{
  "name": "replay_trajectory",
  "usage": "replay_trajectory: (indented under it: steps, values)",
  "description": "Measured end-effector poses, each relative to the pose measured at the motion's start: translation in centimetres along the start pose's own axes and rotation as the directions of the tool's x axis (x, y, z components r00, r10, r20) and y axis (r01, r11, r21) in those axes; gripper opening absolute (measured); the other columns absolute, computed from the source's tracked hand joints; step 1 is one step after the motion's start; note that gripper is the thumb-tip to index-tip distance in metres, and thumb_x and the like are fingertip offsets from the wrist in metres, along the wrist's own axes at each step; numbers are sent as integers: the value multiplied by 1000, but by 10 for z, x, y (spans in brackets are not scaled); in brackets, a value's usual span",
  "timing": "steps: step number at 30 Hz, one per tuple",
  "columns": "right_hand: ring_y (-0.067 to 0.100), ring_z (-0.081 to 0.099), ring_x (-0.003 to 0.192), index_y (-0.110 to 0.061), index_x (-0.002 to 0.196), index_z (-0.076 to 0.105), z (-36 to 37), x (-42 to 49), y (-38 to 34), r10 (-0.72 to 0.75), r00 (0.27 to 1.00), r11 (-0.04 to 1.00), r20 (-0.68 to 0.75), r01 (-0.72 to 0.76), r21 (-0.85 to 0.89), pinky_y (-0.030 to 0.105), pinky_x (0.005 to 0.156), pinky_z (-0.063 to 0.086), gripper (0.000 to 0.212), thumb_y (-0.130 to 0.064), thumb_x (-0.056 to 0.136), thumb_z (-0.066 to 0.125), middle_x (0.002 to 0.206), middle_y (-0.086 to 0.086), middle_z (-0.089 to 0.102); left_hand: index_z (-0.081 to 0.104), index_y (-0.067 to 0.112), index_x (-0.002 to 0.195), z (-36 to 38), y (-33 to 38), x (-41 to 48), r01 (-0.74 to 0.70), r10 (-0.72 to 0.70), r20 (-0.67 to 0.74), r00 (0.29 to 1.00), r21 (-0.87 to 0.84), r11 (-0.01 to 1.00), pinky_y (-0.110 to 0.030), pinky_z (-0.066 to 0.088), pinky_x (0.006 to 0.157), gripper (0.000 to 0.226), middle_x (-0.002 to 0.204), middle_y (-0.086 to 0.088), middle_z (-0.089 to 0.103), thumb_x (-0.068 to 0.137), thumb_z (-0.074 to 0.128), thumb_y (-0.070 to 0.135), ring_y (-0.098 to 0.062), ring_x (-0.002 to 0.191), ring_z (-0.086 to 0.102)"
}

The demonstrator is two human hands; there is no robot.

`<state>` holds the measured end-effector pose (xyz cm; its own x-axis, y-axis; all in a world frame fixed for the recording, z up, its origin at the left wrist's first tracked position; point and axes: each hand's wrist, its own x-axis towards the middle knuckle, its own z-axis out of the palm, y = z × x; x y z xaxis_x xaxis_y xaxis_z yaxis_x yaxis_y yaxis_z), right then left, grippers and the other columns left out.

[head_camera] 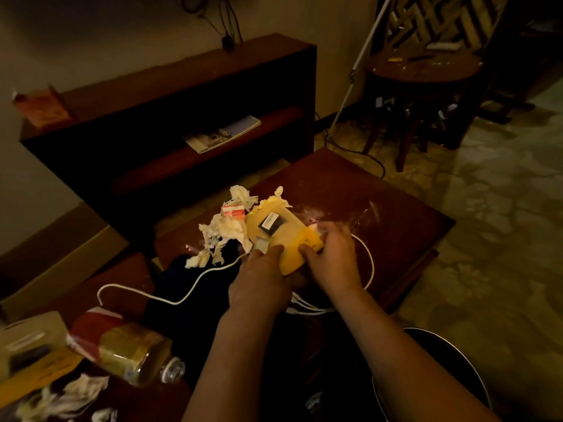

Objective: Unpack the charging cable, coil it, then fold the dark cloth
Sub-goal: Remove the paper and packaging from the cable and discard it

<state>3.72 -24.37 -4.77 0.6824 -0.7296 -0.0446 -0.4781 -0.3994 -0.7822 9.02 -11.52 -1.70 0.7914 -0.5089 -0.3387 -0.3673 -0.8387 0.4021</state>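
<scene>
Both hands hold one yellow package above the wooden table. The left hand grips its near left edge, with the fingers curled under and the thumb lying on top. The right hand pinches the near right corner in the same way, thumb above. A dark label is on the upper face of the package.

The white charging cable is outside the package. One part runs from under the left hand to the left, across the dark cloth, and ends in a curve on the table. Another part makes a loop just right of the right hand (its ends lie below the wrists).

The dark cloth lies crumpled at the near left of the table, not folded. Torn white paper and a small red and white box lie just behind the package. A plastic bottle lies on its side at the near left.
</scene>
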Motion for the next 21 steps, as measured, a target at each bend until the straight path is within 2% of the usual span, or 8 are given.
replay_trajectory:
  steps: [3, 5, 7, 10, 13, 15, 18, 21]
  values:
    - [24, 63, 109, -13, 120, 66, -8, 2, -1, 59, 998, 997, -5, -59, 52, 33, 89, 50, 35, -24, 89, 77, 114, 7, 66, 31, 39, 155, 3, 1, 4, 17, -18, -3, 1000, -9, 1000, -50, 45, 109, 75, 151, -10, 36, 92, 70, 40, -35, 136, 44]
    - [22, 67, 99, -15, 105, 72, -15, 3, -3, 66, 997, 997, 42, -67, 36, 31, 84, 52, 18, -23, 89, 75, 98, 3, 70, 36, 37, 154, 1, 2, 5, 15, -16, -42, 999, -21, 1000, -45, 46, 108, 74, 149, -12, 39, 90, 73, 32, -35, 134, 47]
    - [19, 66, 95, -15, 91, 74, -26, 3, -1, 79, 991, 996, 110, -83, 34, 30, 83, 52, 8, -22, 87, 76, 95, -2, 70, 43, 34, 150, -2, 4, 5, -2, -2, -92, 996, -44, 999, -44, 48, 107, 77, 145, -11, 46, 84, 81, 28, -32, 130, 51]
    - [14, 61, 76, -10, 76, 72, -52, -4, 9, 171, 928, 958, 331, -235, 164, 29, 68, 50, 13, -16, 87, 73, 85, -4, 67, 53, 30, 142, -1, 11, 1, -64, 44, -161, 986, -121, 991, -46, 55, 97, 88, 131, -6, 64, 63, 94, 37, -27, 117, 62]
    - [13, 53, 52, -9, 80, 72, -89, -14, 33, 212, 831, 951, 514, -297, 88, 26, 50, 43, 11, -11, 91, 70, 65, 5, 62, 46, 36, 144, 6, 28, -4, -107, 87, -214, 973, -85, 991, -46, 51, 99, 100, 137, 0, 57, 57, 86, 64, -26, 123, 56]
    - [12, 52, 50, -9, 85, 72, -115, -20, 50, 201, 788, 969, 581, -249, 2, 25, 51, 44, 10, -11, 93, 68, 63, 4, 61, 39, 33, 149, 13, 41, -9, -96, 71, -215, 974, -107, 990, -46, 48, 102, 95, 142, -3, 50, 69, 85, 56, -30, 128, 51]
    - [12, 55, 58, -14, 80, 68, -156, -29, 78, 207, 743, 968, 637, -251, -22, 24, 54, 47, 16, -5, 94, 67, 68, 5, 61, 30, 23, 154, 24, 64, -15, -142, 100, -160, 982, -278, 950, -39, 49, 96, 97, 141, -3, 56, 77, 85, 44, -28, 128, 56]
    - [11, 57, 57, -15, 79, 63, -189, -35, 103, 314, 694, 949, 648, -252, -191, 22, 54, 50, 20, -3, 94, 67, 66, 2, 61, 38, 24, 135, 35, 97, -22, -186, 202, 0, 979, -387, 903, -14, 50, 69, 75, 115, 7, 67, 78, 87, 23, -2, 90, 66]
